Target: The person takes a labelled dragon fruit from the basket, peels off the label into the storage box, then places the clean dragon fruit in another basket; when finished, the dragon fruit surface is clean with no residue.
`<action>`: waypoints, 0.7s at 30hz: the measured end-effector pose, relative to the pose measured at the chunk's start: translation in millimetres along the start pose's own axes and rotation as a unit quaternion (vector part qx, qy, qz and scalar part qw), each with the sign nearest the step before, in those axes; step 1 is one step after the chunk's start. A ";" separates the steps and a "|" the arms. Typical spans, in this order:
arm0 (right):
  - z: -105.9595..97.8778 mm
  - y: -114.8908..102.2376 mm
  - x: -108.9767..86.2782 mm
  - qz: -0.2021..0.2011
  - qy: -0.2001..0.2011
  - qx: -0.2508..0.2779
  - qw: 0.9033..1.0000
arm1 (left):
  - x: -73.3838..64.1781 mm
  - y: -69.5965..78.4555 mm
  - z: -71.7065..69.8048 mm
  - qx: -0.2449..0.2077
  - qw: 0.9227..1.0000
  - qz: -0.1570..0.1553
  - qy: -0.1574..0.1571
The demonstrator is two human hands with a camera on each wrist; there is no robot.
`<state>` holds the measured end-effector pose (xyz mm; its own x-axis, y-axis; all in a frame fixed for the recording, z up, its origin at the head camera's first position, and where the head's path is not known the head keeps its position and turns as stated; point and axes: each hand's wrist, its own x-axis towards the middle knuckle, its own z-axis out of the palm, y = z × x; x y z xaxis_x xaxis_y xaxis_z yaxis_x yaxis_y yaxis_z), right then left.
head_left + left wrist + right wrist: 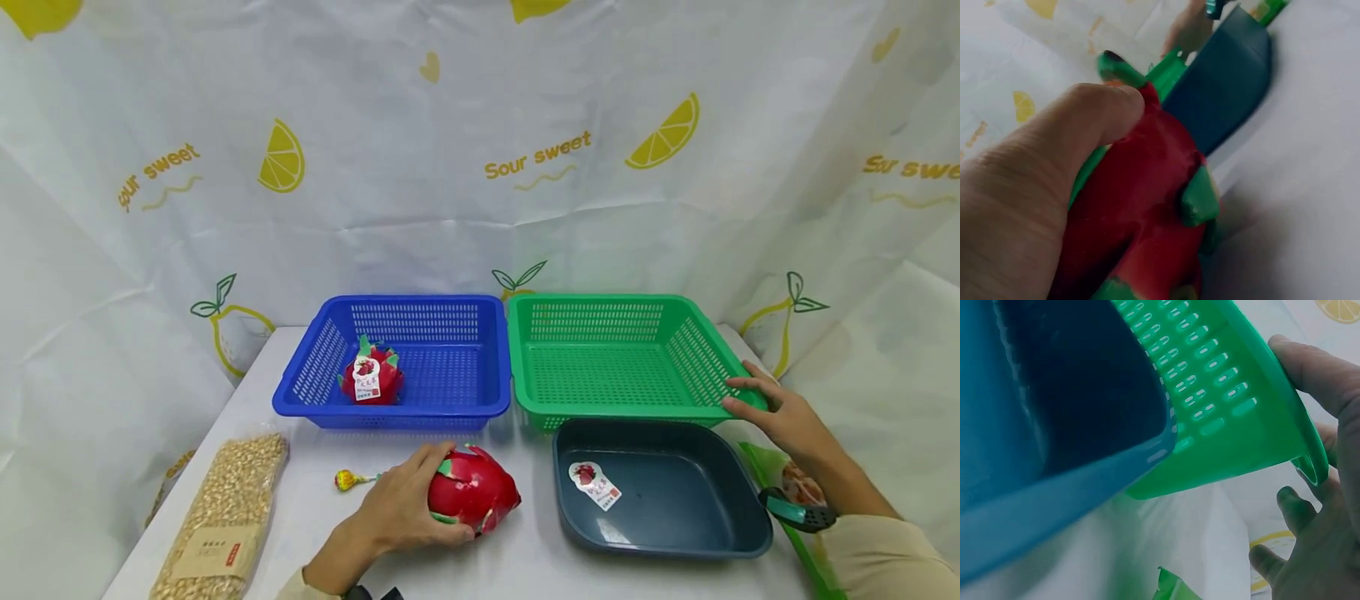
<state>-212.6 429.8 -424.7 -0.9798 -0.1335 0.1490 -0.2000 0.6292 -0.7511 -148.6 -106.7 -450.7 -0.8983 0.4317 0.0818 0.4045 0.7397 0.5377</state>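
My left hand [401,504] grips a red dragon fruit [474,492] with green-tipped scales, close over the white table. In the left wrist view the thumb lies across the top of this dragon fruit [1154,162]. At the right, my right hand [791,429] holds the near right corner of the green basket [630,412]. The right wrist view shows the thumb on the green basket's rim [1266,359], one finger behind it and other fingers off it. A second dragon fruit [382,383] with a white label sits in the blue basket [450,410].
A dark blue basin [667,500] with a fruit sticker [595,485] inside stands before the green basket. Beside it lies a green packet [802,550], partly under the right arm. A bag of pale grains [225,500] lies at left, a yellow-wrapped lollipop [347,479] near the left hand.
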 end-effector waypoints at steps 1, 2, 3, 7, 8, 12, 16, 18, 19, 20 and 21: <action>0.0 0.3 -0.2 0.001 0.002 -0.006 1.000 | 1.2 0.8 -1.1 0.003 1.000 0.004 0.002; 0.1 0.2 -0.5 0.002 0.003 -0.011 1.000 | 2.2 1.9 -2.2 0.004 1.000 0.009 0.005; 0.1 0.0 -0.7 0.001 0.004 -0.013 1.000 | 3.2 3.7 -3.8 0.001 1.000 0.014 0.008; 0.4 -0.9 -0.8 -0.002 0.011 -0.021 1.000 | 8.9 19.0 -17.4 -0.019 0.999 0.032 0.016; 0.4 -1.2 -0.5 -0.005 0.013 -0.020 1.000 | 10.9 24.6 -22.5 -0.025 0.999 0.040 0.021; 0.3 0.1 -1.2 -0.011 0.020 -0.017 1.000 | 25.3 49.4 -43.8 -0.023 0.995 0.090 0.044; 0.0 3.1 -2.5 -0.008 0.028 -0.020 0.999 | 47.0 74.0 -62.4 -0.004 0.990 0.129 0.053; -0.1 4.5 -2.3 -0.006 0.031 -0.025 0.999 | 60.4 85.2 -70.3 0.007 0.989 0.137 0.051; -0.1 5.1 -2.1 -0.005 0.031 -0.027 0.999 | 67.6 90.5 -74.0 0.013 0.989 0.139 0.049; 0.1 5.7 -1.8 -0.005 0.030 -0.029 0.999 | 75.3 95.2 -77.1 0.018 0.989 0.140 0.046; 0.2 5.9 -1.5 -0.005 0.029 -0.031 0.999 | 83.3 99.7 -79.6 0.023 0.989 0.141 0.042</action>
<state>-212.4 433.5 -429.5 -0.9761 -0.0966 0.1944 -0.2079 0.6742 -0.7087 -196.8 -38.1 -323.5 -0.7588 0.5809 0.2945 0.6468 0.6194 0.4449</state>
